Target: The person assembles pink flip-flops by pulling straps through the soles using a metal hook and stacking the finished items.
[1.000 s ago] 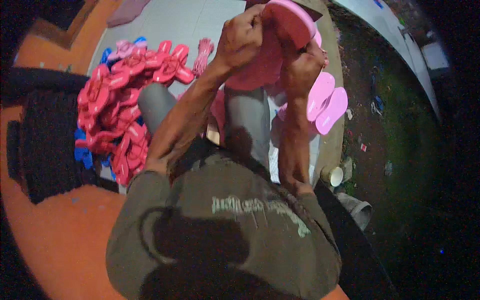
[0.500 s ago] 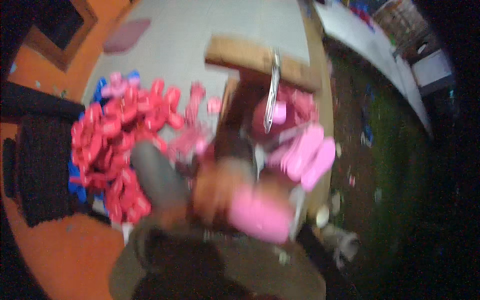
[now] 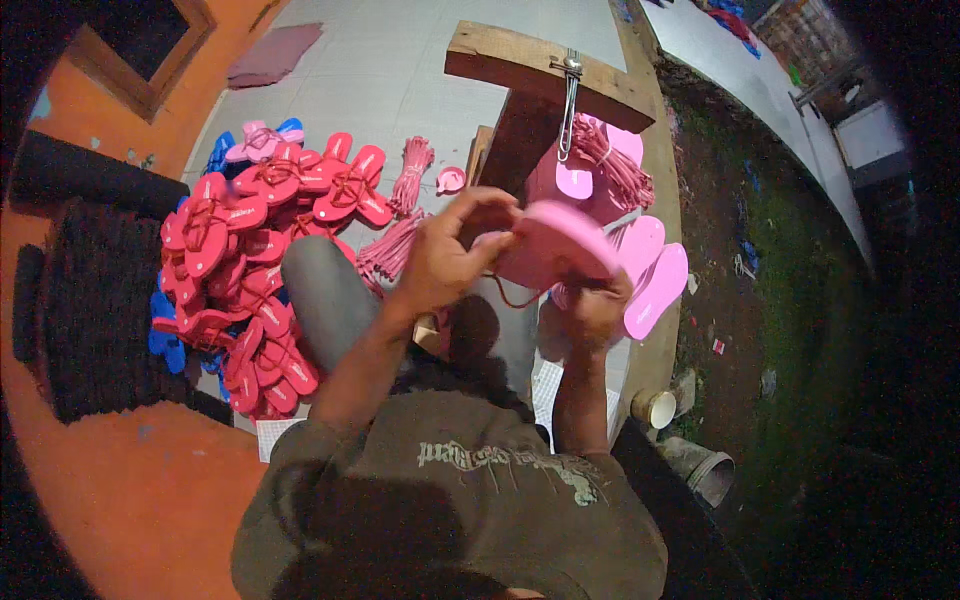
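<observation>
A pink flip-flop sole (image 3: 560, 240) is held tilted up in front of me between both hands. My right hand (image 3: 595, 305) grips its lower right end, with the fingers partly hidden. At its left end my left hand (image 3: 450, 250) is closed, thumb and fingertips pinching at the edge; whether a strap is between them too is unclear. A thin reddish strap (image 3: 517, 304) loops below the sole between my hands. More pink soles (image 3: 658, 290) lie just right of my right hand.
Red finished flip-flops (image 3: 250, 240) are heaped on the left. Bundles of reddish straps (image 3: 410, 175) lie on the floor, another (image 3: 615, 165) by the wooden stand (image 3: 545, 65). A metal hook tool (image 3: 568, 115) hangs from that stand. Cups (image 3: 655, 408) stand near the right edge.
The sole has been raised from near my lap to in front of the stand, and both hands moved up with it. The view has sharpened and shifted slightly.
</observation>
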`<control>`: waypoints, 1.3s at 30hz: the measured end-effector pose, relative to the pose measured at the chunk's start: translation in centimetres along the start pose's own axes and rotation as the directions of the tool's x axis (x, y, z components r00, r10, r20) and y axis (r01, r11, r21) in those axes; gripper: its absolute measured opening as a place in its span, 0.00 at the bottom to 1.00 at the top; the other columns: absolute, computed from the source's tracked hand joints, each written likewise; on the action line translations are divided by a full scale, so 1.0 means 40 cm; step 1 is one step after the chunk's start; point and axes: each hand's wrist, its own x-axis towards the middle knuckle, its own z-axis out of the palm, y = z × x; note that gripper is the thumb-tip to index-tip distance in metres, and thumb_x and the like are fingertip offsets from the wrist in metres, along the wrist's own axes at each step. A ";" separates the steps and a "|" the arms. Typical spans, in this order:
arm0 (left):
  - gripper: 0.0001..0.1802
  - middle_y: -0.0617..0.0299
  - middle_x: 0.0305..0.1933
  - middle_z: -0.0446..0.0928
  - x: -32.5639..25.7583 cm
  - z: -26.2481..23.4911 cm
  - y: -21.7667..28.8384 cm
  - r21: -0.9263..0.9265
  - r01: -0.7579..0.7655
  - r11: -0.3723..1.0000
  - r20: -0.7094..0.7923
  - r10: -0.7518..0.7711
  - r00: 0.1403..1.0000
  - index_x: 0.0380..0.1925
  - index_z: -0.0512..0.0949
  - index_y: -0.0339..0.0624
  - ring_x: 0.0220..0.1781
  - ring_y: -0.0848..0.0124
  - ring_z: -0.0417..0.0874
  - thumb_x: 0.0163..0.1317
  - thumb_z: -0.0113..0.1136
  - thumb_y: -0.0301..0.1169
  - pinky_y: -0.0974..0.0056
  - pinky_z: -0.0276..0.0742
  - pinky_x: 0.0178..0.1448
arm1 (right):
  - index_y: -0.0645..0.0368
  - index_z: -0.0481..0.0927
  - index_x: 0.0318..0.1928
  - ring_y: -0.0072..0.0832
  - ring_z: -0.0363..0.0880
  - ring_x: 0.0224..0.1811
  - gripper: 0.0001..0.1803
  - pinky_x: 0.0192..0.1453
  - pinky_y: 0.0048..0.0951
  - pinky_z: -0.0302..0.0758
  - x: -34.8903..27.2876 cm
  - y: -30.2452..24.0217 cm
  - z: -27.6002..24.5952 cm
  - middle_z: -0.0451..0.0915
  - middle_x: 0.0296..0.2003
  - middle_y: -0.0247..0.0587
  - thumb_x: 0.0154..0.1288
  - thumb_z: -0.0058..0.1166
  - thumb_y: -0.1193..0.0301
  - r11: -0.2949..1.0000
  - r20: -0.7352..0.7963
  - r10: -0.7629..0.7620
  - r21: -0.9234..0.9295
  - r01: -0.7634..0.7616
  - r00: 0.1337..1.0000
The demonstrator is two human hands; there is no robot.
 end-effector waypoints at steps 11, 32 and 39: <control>0.19 0.66 0.30 0.74 -0.135 -0.042 -0.244 -0.360 0.103 0.927 -0.180 -0.177 0.968 0.37 0.73 0.32 0.32 0.81 0.73 0.56 0.55 0.40 0.76 0.68 0.38 | 0.58 0.68 0.50 0.28 0.71 0.46 0.23 0.55 0.31 0.64 -0.033 0.048 0.052 0.74 0.43 0.33 0.64 0.36 0.54 0.346 0.019 0.633 0.888 -0.304 0.774; 0.20 0.62 0.38 0.69 -0.327 -0.434 -0.023 0.364 0.017 0.931 -0.631 0.233 0.740 0.40 0.67 0.36 0.39 0.75 0.71 0.49 0.61 0.31 0.72 0.66 0.46 | 0.63 0.74 0.35 0.46 0.74 0.39 0.18 0.44 0.42 0.70 -0.223 0.669 0.335 0.75 0.35 0.53 0.52 0.49 0.60 0.609 0.439 -0.034 -0.704 0.367 0.898; 0.17 0.59 0.41 0.72 -0.387 -0.523 -0.131 -0.006 -0.185 0.983 -0.907 0.073 0.414 0.42 0.68 0.36 0.42 0.70 0.74 0.60 0.48 0.38 0.66 0.69 0.48 | 0.61 0.77 0.32 0.39 0.76 0.32 0.19 0.35 0.37 0.72 -0.102 0.684 0.391 0.76 0.29 0.48 0.51 0.51 0.57 0.474 0.616 0.500 -0.783 0.403 0.609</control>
